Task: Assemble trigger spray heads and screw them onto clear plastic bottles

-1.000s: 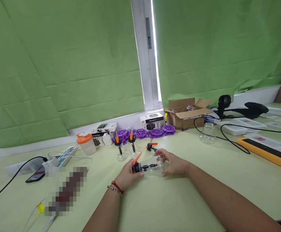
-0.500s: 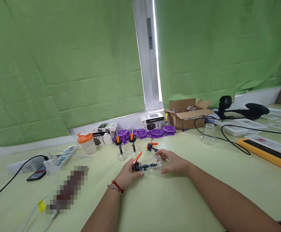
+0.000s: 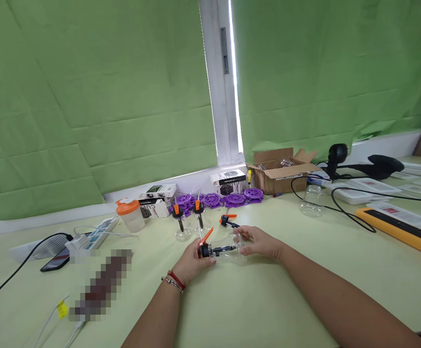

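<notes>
A clear bottle (image 3: 228, 255) lies on its side between my two hands, just over the table. Its black head carries an orange lever (image 3: 207, 235) and a thin spout, and a dark tube runs inside the body. My left hand (image 3: 189, 263) is closed around the black head. At the bottle's wide end, my right hand (image 3: 259, 243) curls its fingers and thumb around the clear wall. Just behind lies a loose black head with an orange lever (image 3: 226, 220). Two similar bottles (image 3: 181, 231) with heads fitted stand upright to the left.
Purple ring-shaped parts (image 3: 212, 199), printed boxes (image 3: 228, 181) and an open cardboard box (image 3: 281, 179) line the back. An orange-lidded shaker cup (image 3: 129, 215) and a power strip (image 3: 101, 233) stand left. A clear bottle (image 3: 312, 200) and black cables are on the right.
My right hand's thumb has shifted slightly up along the bottle's wide end. The left hand and the bottle are almost where they were.
</notes>
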`<state>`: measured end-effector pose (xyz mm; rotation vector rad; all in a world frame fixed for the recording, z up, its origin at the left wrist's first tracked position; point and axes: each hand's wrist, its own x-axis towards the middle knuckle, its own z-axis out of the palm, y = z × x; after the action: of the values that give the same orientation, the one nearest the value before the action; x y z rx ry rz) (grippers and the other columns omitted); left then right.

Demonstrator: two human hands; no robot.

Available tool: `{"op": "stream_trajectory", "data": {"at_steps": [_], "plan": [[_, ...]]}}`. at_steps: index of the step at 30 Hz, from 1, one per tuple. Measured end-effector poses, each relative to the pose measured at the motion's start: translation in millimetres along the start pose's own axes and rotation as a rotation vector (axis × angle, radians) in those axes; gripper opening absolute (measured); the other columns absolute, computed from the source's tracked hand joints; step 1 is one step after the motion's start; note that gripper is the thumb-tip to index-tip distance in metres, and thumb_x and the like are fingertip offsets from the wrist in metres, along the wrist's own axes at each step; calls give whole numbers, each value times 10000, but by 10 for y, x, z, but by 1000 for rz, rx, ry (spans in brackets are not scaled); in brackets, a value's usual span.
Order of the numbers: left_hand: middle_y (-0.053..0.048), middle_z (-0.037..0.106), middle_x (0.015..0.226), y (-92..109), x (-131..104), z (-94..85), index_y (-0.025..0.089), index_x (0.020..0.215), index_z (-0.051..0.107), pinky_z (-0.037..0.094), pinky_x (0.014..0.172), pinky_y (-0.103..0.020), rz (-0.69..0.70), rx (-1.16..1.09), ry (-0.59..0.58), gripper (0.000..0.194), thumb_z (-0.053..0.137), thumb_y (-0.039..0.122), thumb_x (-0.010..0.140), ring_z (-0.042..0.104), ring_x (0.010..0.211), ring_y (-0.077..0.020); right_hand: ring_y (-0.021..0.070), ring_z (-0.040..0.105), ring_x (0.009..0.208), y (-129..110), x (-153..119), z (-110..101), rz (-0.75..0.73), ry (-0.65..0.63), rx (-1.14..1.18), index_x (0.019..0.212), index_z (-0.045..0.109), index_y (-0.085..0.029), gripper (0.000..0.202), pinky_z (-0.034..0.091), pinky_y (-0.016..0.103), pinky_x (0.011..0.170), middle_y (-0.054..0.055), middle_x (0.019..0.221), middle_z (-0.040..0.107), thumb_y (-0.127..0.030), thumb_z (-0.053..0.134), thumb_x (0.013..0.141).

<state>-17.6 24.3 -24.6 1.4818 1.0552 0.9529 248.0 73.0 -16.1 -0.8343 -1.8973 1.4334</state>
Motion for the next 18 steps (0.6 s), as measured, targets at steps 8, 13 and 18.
{"op": "stream_trajectory", "data": {"at_steps": [8, 13, 18], "plan": [[33, 490, 776, 32, -8, 17, 165, 838, 472, 407, 712, -277, -5, 7, -7, 382, 753, 259, 598, 497, 743, -114, 180, 541, 800, -8, 5, 32, 18, 17, -20, 1000, 588, -127, 483, 415, 319, 747, 37, 836, 579, -484, 679, 687], [31, 490, 789, -21, 2, -8, 165, 862, 481, 395, 710, -268, 10, 51, 11, 383, 750, 263, 608, 494, 754, -112, 141, 485, 698, -40, 7, 64, 1, 1, -1, 816, 600, -136, 362, 374, 276, 667, 6, 728, 529, -483, 634, 721], [33, 481, 787, -30, 7, -8, 163, 870, 484, 394, 710, -270, 8, 52, 8, 393, 753, 273, 605, 497, 749, -112, 149, 486, 708, -15, 15, 70, -3, 35, -33, 832, 599, -143, 359, 378, 280, 679, 10, 740, 533, -483, 625, 723]]}}
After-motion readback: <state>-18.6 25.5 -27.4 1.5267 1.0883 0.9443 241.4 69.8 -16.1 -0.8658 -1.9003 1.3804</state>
